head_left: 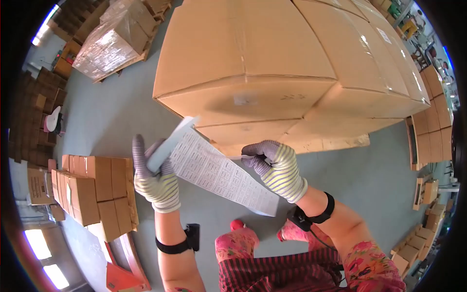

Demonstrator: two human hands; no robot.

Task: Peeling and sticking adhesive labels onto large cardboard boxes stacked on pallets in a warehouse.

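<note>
A long white sheet of printed labels (pixel 211 173) hangs at a slant in front of me, its upper end rolled over. My left hand (pixel 158 177), in a striped glove with grey fingers, grips that rolled end. To the right, my gloved right hand (pixel 276 168) is closed in a pinch above the sheet. A small pale strip (pixel 237 157) shows at its fingertips; what is on it cannot be read from here. Just beyond both hands stands a large taped cardboard box (pixel 243 53), with a small pale patch on its near side.
More big boxes (pixel 374 104) adjoin it on a wooden pallet (pixel 335 143). At the left is a pallet of smaller cartons (pixel 109 180) near an orange pallet jack (pixel 124 277). Plastic-wrapped boxes (pixel 114 41) stand at the far left, and stacked cartons (pixel 433 121) line the right.
</note>
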